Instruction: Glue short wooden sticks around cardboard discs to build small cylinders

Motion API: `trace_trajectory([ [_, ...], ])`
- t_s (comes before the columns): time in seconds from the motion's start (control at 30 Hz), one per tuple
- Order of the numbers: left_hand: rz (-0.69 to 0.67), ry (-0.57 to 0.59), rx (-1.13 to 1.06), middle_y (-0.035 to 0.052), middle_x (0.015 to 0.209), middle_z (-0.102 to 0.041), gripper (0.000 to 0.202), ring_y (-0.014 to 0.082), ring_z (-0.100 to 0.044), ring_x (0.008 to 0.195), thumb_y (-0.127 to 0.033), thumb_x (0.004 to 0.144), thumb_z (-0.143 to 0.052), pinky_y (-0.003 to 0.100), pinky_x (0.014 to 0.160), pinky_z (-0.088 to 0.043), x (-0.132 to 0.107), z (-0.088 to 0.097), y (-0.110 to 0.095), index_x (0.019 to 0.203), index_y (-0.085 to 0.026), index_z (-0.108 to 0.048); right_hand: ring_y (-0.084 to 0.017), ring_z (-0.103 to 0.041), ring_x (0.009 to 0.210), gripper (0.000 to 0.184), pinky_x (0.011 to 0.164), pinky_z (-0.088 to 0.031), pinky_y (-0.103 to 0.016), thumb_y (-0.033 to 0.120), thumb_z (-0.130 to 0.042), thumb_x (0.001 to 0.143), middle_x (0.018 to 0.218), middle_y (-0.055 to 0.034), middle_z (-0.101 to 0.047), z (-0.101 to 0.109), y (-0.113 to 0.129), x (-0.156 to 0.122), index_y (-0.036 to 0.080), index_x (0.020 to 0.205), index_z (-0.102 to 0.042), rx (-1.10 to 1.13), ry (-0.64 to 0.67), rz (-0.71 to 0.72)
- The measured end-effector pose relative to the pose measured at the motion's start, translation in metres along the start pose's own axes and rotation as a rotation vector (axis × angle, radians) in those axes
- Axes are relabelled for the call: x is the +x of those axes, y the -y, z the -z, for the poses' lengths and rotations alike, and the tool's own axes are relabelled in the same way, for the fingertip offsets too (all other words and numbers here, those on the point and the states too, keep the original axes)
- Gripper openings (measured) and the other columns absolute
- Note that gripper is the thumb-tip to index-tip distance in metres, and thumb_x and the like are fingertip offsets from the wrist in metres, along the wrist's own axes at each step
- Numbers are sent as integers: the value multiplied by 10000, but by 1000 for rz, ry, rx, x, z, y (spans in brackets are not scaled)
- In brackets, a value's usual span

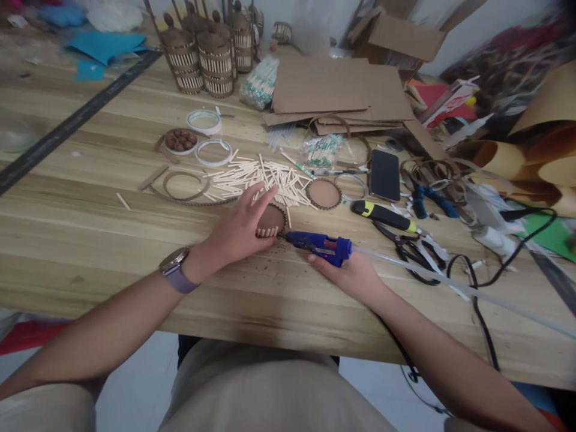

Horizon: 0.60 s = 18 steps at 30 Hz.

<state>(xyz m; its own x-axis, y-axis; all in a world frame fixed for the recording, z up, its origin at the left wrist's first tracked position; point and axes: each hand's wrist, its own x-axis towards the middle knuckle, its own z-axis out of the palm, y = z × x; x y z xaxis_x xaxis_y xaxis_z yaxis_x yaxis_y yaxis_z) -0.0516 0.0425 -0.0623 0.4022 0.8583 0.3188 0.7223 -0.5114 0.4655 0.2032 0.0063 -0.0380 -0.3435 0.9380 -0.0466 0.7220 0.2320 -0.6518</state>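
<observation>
**Glue gun at the disc's edge**

The desk (90,228) carries everything. Far beyond both hands lie cardboard sheets (337,87) and a group of finished stick baskets (202,57). Just past the left fingertips is a loose pile of sticks (265,177).

The left hand (240,231) lies flat and unclenched on the disc (270,221), fingers spread and pressing it to the desk. The right hand (355,276) is wrapped round the glue gun (321,245), whose nozzle points left at the disc's near edge, just beside the left thumb. The disc is under the left palm and between the two hands. A short row of sticks already stands along its near rim.

Doing this well seems to depend on three things:
- Keep the left hand's weight steady so that the disc does not slide under the nozzle.
- Keep the thumb clear of the hot tip and of any fresh glue.
- Lay a small bead next to the last stick, since a large one would probably string or squeeze out between the sticks.

The scissors (411,246) and the cord lie to the right of the right hand, close enough that the gun's tail could snag on them.
</observation>
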Motion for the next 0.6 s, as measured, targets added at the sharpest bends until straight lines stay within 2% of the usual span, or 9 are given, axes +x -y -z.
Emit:
trace_trajectory([
  [0.27, -4, 4, -4, 185, 1535, -322, 937, 379, -329, 1444, -294, 747, -763, 581, 1179, -311, 0, 1, -1, 1523, -229, -241, -283, -726, 938, 289, 795, -580, -383, 437, -582, 894, 1015, -68, -778, 0, 1, 0, 235, 1029, -739, -24, 3, 12],
  [0.43, -10, -1, 1, 169, 1534, -328, 967, 373, -337, 1441, -292, 736, -779, 586, 1173, -319, 1, 1, -1, 1525, -263, -220, -279, -726, 907, 262, 764, -580, -370, 444, -594, 892, 962, -54, -781, 0, 1, 0, 256, 1001, -741, -34, -6, 4],
  [0.6, 4, 1, -3, 182, 1521, -340, 949, 377, -334, 1439, -269, 733, -774, 578, 1175, -320, 1, 1, -2, 1521, -229, -246, -273, -724, 893, 295, 772, -574, -369, 448, -586, 892, 964, -69, -778, 0, 0, 0, 226, 1011, -739, -23, 5, -1],
])
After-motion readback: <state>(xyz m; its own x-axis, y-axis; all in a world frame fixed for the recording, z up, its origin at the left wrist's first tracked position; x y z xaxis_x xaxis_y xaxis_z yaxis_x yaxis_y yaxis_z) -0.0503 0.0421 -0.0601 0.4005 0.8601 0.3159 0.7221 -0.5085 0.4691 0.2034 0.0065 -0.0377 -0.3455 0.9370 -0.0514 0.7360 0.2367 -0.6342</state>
